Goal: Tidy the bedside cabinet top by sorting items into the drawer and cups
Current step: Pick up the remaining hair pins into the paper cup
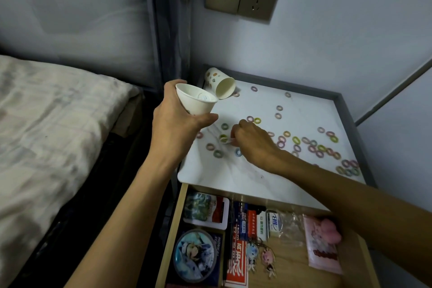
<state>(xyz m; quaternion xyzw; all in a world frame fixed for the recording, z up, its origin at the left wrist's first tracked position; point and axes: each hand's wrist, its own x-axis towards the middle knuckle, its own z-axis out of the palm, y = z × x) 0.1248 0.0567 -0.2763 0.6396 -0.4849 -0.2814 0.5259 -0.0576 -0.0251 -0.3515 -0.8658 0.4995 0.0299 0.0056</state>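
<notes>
Lying scattered over the white bench (224,170), centre right, are small coloured rings (296,140). One ring (223,138) at centre is pinched by the curled fingers (233,132) of the right hand (254,140). A cup (196,100) is gripped, tilted, in the left hand (173,119) just left. A second cup (221,83) lies tipped over behind. The drawer (174,229) stands open at the bottom.

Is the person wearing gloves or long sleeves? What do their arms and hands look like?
No gloves and no sleeves in view. The left hand and right hand are bare, and so are the left forearm and right forearm. I see no watch, bracelet or finger ring.
</notes>
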